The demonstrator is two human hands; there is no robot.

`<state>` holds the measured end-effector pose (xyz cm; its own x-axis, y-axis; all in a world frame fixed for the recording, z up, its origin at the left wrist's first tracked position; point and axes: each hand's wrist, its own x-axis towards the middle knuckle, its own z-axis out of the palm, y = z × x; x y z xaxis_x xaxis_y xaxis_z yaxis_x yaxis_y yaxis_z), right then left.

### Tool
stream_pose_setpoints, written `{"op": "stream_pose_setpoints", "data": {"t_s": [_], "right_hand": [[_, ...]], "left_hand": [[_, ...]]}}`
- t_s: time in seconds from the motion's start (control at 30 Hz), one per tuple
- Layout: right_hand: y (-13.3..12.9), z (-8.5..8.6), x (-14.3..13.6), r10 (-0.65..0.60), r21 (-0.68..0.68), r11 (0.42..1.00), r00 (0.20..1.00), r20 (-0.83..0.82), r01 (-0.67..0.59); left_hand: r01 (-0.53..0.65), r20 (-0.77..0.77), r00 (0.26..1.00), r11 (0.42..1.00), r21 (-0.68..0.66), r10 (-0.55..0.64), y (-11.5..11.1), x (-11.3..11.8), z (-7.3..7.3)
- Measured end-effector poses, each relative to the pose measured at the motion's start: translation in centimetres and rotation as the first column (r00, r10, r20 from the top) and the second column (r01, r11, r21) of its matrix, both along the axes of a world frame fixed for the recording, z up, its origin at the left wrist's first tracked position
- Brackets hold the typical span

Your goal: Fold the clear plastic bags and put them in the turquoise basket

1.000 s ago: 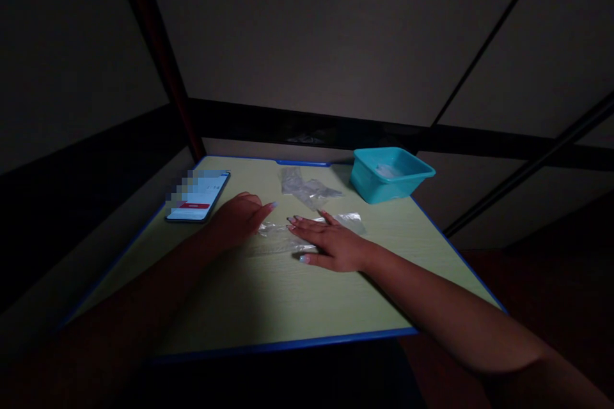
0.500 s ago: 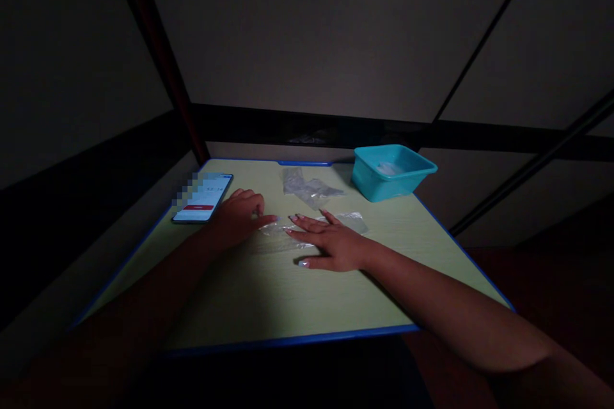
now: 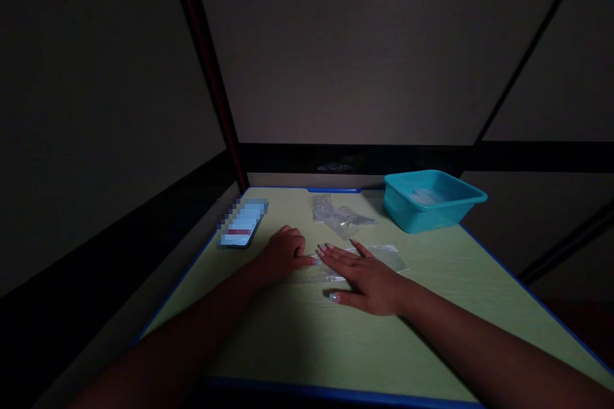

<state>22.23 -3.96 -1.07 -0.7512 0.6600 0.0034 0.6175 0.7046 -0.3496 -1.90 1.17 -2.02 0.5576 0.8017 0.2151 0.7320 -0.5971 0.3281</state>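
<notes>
Here the right hand (image 3: 367, 278) lies flat, palm down, fingers spread and pointing toward ten o'clock, pressing a clear plastic bag (image 3: 384, 257) against the table (image 3: 432, 307). Its grip is wide and closes on nothing; it only pins the film. The left hand (image 3: 284, 255) sits just beside it at nine o'clock, loosely curled with one finger stretched out toward three o'clock, so that its tip meets the right fingertips at the bag's left end. Whether that finger pinches the film or merely touches it, I cannot tell in this dim light.

The bag itself runs with its long axis from nine to three o'clock across the table. Most of what shows pokes out from under the right hand toward two o'clock, while the left end fades out near the left fingertip. So the right hand covers the middle and the left hand is the nearer one to the left edge.

Farther out, at twelve o'clock from the hands, a second bunch of crumpled clear bags (image 3: 338, 215) lies apart from them. Beyond that, at two o'clock, a teal tub (image 3: 434, 199) stands near the table's far right corner. At ten o'clock from the left hand a phone (image 3: 242, 223) lies near the table's left edge, well apart from the bags.
</notes>
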Motion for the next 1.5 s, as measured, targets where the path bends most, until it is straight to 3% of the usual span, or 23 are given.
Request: {"op": "stream_pose_setpoints", "data": {"t_s": [0.37,0.77,0.87,1.0,1.2,1.5], "right_hand": [[-0.2,0.1,0.0,-0.001,-0.009,1.0,0.999,0.035,0.001],[-0.1,0.0,0.1,0.0,-0.007,1.0,1.0,0.015,0.0],[0.0,-0.2,0.2,0.001,-0.004,1.0,1.0,0.001,-0.001],[0.0,-0.3,0.3,0.003,0.009,1.0,1.0,0.001,-0.003],[-0.1,0.1,0.0,-0.007,0.003,1.0,0.999,0.045,0.007],[-0.3,0.3,-0.1,-0.014,-0.011,1.0,1.0,0.015,0.014]], "left_hand": [[-0.003,-0.011,1.0,0.999,-0.038,0.003,-0.4,0.0,1.0],[-0.218,0.058,0.974,0.975,-0.047,0.22,-0.4,-0.3,1.5],[-0.192,0.078,0.977,0.979,-0.071,0.197,-0.8,0.1,1.4],[-0.123,0.025,0.992,0.992,-0.011,0.123,-1.2,1.2,0.8],[-0.127,-0.069,0.989,0.989,0.072,0.132,-0.9,1.6,0.1],[-0.156,-0.181,0.969,0.984,0.086,0.169,-0.9,0.6,0.9]]}}
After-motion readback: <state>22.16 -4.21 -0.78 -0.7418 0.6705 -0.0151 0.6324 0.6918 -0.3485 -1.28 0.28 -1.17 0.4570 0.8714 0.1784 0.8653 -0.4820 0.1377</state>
